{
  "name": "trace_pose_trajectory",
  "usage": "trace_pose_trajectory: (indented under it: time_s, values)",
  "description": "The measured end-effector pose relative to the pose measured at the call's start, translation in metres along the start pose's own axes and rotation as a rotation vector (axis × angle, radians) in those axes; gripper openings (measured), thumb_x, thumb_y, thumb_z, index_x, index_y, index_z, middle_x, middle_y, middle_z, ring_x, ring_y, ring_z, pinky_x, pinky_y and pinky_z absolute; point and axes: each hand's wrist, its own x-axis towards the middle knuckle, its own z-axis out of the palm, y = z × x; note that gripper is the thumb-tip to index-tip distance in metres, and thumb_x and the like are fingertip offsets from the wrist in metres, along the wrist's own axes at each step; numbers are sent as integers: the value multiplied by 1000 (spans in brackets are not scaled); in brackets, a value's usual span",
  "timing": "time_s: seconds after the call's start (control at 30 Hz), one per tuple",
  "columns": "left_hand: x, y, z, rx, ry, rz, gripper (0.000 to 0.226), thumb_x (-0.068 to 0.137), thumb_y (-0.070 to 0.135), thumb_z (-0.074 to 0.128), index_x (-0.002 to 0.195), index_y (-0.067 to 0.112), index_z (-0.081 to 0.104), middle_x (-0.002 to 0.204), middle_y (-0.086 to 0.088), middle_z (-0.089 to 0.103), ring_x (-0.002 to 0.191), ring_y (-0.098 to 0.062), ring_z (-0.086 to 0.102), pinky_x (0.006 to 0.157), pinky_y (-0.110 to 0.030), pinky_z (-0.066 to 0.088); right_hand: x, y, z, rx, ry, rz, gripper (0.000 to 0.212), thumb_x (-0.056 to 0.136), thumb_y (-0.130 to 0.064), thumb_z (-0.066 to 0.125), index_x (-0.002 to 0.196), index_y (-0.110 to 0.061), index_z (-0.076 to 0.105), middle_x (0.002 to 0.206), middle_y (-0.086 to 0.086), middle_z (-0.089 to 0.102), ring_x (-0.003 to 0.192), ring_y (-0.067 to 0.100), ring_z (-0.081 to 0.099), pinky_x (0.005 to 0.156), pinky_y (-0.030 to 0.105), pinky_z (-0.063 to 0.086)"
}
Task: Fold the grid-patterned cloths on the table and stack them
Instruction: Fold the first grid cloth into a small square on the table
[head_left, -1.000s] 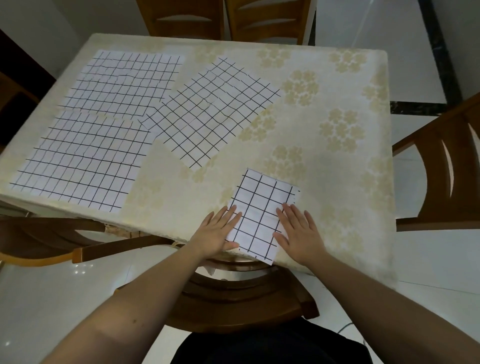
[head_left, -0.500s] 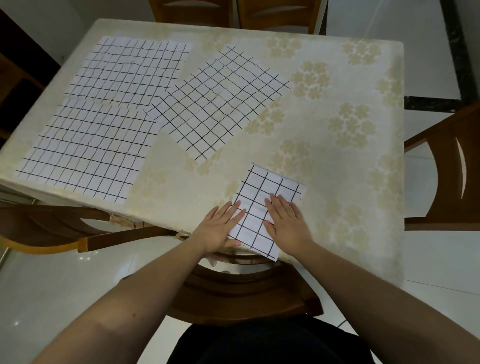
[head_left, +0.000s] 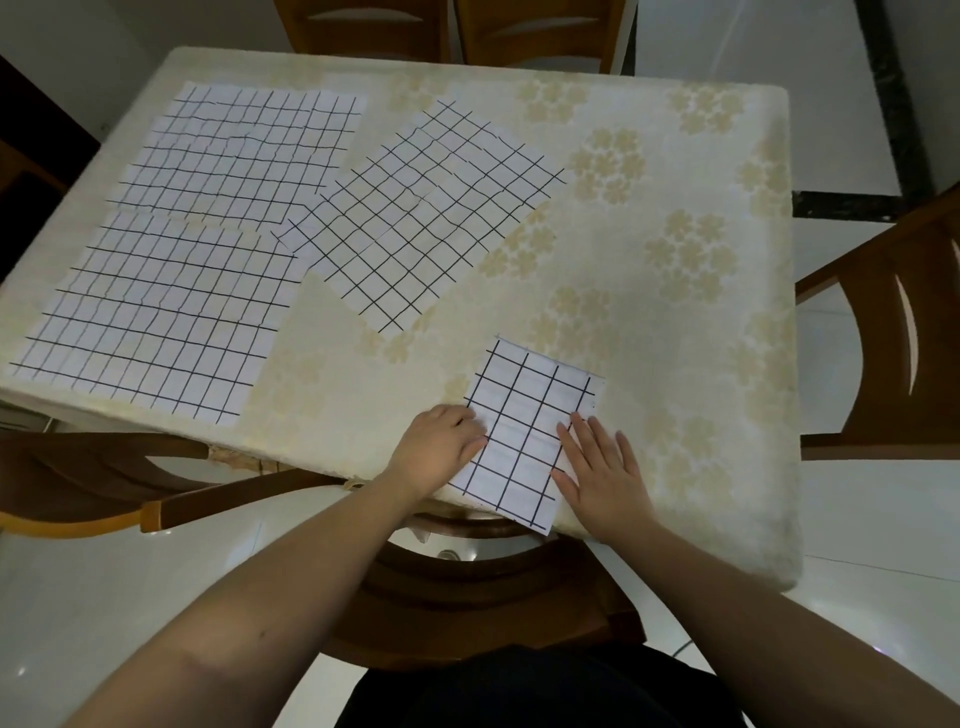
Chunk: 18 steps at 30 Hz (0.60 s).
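Folded cloth (head_left: 524, 436) near three flat cloths (head_left: 421, 218)

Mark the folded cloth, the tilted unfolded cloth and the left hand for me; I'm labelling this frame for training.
folded cloth (head_left: 524, 415): head view, bare middle of its top face.
tilted unfolded cloth (head_left: 421, 218): head view, centre of the sheet.
left hand (head_left: 441, 449): head view, back of the hand at the folded cloth's left edge.

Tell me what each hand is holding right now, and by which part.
The left hand curls its fingers on the left edge of the folded cloth; whether it pinches is unclear. The right hand only rests flat at its right edge.
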Motion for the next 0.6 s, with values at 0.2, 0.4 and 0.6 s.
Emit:
trace_pose_trajectory:
  time_s: [0.2, 0.4, 0.6]
  values:
    - [35, 7, -10, -293, -33, -508, 36, 95, 23, 58, 128, 12, 56, 123, -10, 57, 103, -27, 59, 88, -34, 47, -5, 2, -2, 2, -46, 32, 63, 102, -53, 15, 156, -21, 19, 163, 4, 13, 150, 23, 10, 119, 46, 7]
    - [69, 4, -27, -315, -285, -743, 32, 92, 19, 62, 120, 4, 62, 122, -14, 64, 112, -30, 60, 82, -28, 44, -2, 3, -4, 73, -52, 40, 68, 97, -55, -9, 156, -28, 9, 164, -3, 3, 150, 18, -3, 117, 39, -10]
    - [66, -3, -42, -437, -293, -701, 29, 89, 19, 69, 114, 5, 64, 108, -11, 63, 94, -25, 59, 78, -28, 44, 1, -1, -13, 186, -48, 72, 67, 95, -51, 0, 156, -28, 14, 165, -5, 3, 151, 15, -2, 122, 44, -1]
